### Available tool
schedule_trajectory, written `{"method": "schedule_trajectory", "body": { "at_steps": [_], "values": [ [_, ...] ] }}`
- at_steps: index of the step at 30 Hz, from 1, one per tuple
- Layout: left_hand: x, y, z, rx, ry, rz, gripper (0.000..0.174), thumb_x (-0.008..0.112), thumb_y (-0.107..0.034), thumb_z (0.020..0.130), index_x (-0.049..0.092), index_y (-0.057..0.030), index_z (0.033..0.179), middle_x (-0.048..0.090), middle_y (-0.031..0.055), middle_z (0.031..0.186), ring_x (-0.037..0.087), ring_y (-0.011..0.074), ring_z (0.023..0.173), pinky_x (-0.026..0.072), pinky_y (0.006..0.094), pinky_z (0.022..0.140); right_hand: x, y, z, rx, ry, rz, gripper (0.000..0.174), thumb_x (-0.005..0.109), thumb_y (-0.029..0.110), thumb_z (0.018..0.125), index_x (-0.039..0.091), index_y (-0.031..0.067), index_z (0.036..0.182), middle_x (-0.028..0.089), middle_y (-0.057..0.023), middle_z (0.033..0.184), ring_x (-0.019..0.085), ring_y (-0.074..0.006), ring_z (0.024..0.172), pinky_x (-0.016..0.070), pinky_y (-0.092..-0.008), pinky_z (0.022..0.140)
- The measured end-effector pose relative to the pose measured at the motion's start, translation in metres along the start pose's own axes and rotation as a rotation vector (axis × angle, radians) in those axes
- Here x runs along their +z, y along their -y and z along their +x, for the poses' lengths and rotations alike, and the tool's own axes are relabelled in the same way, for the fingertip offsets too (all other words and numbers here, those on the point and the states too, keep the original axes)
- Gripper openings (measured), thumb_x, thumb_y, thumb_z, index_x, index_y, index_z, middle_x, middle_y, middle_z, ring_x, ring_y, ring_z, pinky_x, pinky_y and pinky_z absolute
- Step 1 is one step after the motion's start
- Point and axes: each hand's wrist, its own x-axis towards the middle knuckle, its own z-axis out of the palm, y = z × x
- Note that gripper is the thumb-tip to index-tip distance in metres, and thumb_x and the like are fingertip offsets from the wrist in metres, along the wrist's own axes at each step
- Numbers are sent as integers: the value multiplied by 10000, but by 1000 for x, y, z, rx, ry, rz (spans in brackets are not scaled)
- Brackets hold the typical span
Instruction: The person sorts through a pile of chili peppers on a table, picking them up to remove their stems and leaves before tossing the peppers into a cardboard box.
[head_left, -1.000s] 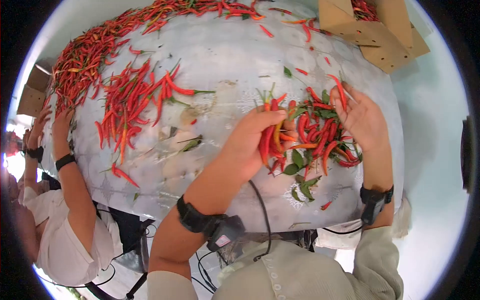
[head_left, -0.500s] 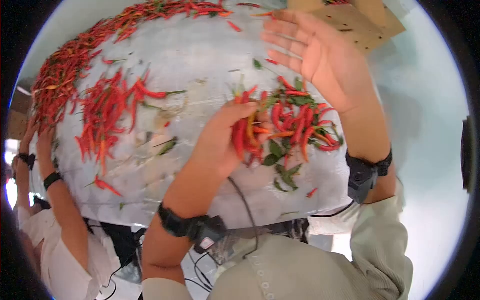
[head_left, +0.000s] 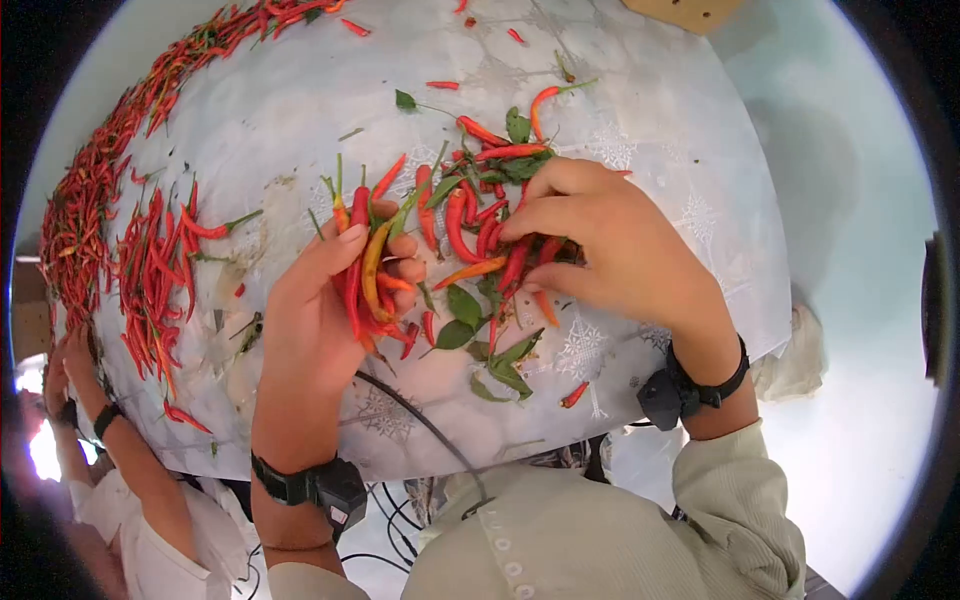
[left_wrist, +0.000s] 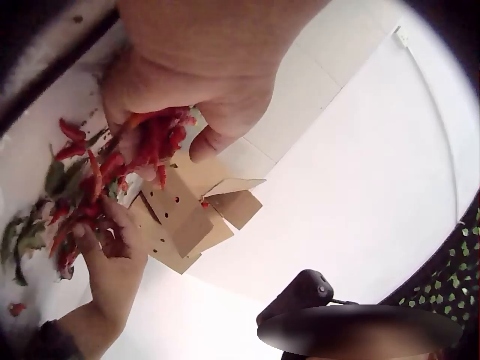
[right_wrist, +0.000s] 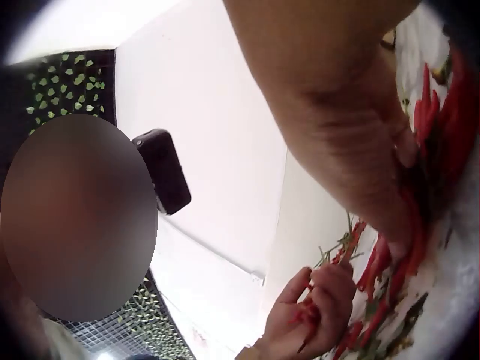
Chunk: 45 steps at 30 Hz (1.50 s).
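My left hand grips a small bunch of red chili peppers, one of them yellow-orange, their green stems sticking up past the thumb. Beside it lies a loose pile of red chilies mixed with green leaves. Over the right side of this pile, my right hand has its fingers and thumb curled round a red chili; part of that chili is hidden by the fingers. The left wrist view also shows the right hand down among the chilies.
A larger heap of chilies runs along the table's far left edge, with a smaller group nearer. A cardboard box stands at the back right. Another person's hands are at the left. A black cable hangs by my left wrist.
My right hand, which held up a chili, was then empty and stretched toward the box, and is now back down on the pile. The left hand keeps its bunch. The head view has swung right.
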Motion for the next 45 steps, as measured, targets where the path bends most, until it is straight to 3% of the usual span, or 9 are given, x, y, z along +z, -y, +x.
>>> {"method": "schedule_trajectory", "body": {
  "at_steps": [5,8,14,17,23,32,41,43,45],
  "values": [
    [5,1,2,3,6,-27,338,491,-153,900,467,22,1188,615,174,966,643,268,843,548,359,695,1,-2,3,47,-81,-64,256,712,79,658,629,52,898,590,-100,876,561,-319,847,469,-377,729],
    [4,1,0,2,-2,13,350,491,-146,900,455,23,1204,614,181,971,650,267,839,550,357,692,0,-6,3,143,-211,-1,196,679,81,768,624,53,954,624,-69,867,603,-211,804,471,-297,718],
    [7,1,-4,-27,30,4,346,482,-143,901,452,23,1204,613,179,963,658,253,801,553,333,671,-3,8,8,451,-294,918,282,561,144,911,514,-15,1139,654,-107,967,605,-110,799,482,-248,724],
    [7,-1,-6,-20,39,-27,344,478,-144,901,453,23,1199,613,175,958,658,252,801,553,330,665,-2,8,10,490,-268,937,289,547,160,916,509,-2,1153,658,-134,970,611,-103,779,485,-223,721],
    [9,-1,-7,-17,23,-17,352,489,-145,892,454,32,1195,616,173,944,660,250,793,554,324,659,-6,12,12,605,-251,1058,264,561,176,904,526,12,1108,668,-145,952,622,-104,748,491,-216,692],
    [5,-1,-4,-34,36,-22,346,526,-111,875,467,20,1190,623,164,941,662,248,804,554,343,706,-3,15,9,483,-388,860,255,594,144,881,523,-4,1075,629,-81,883,631,-142,784,488,-237,673],
    [4,1,0,-44,11,19,244,534,-117,876,497,-24,1098,628,140,941,635,218,829,530,320,692,-20,-48,25,762,-570,1586,160,550,138,896,543,21,1004,586,-102,931,603,-187,776,526,-279,659],
    [3,4,1,-42,-1,21,248,530,-117,876,495,-19,1101,625,145,939,636,222,831,532,324,694,-16,-17,56,706,-601,1352,181,536,132,897,534,-3,1017,575,-130,991,620,-222,827,528,-296,687],
    [2,5,3,-46,-3,32,255,526,-119,875,492,-11,1104,622,153,940,638,228,831,537,329,693,-12,18,78,393,-397,1176,295,547,182,894,519,-19,1108,581,-135,1022,627,-236,892,514,-299,717]
  ]
}}
